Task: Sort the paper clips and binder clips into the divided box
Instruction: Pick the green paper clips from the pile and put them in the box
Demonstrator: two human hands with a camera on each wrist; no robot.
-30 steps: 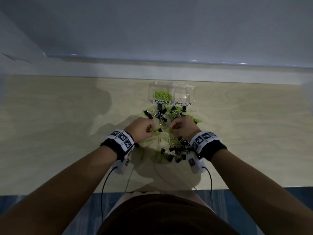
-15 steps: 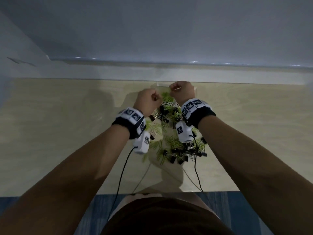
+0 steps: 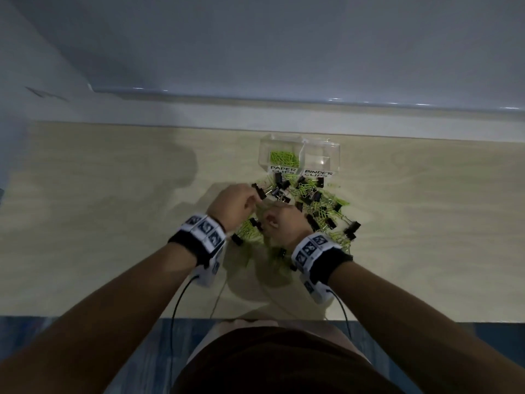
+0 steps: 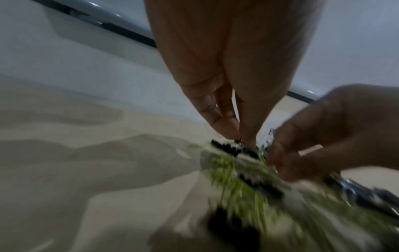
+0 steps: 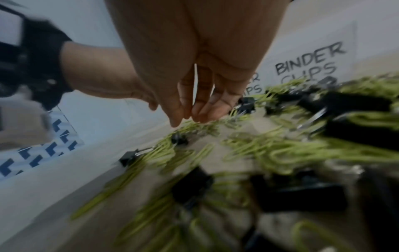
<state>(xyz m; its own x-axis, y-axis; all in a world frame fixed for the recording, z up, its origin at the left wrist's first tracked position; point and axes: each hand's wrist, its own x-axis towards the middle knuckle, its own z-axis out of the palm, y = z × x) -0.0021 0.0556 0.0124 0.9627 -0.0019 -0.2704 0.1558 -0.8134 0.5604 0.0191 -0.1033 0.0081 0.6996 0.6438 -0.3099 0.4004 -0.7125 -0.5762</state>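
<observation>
Hands work low over the mixed pile, in front of the divided box. Left hand pinches its fingertips together at a black binder clip; right hand hovers over green paper clips, fingers drawn close, apparently holding nothing. Recommended: lift one clip type per grasp, shake tangled ones free, and check each compartment label before release.

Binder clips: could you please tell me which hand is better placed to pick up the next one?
Probably the left hand: its fingertips are right at a black binder clip, while the right hand hovers over green paper clips, holding nothing visible.
</observation>
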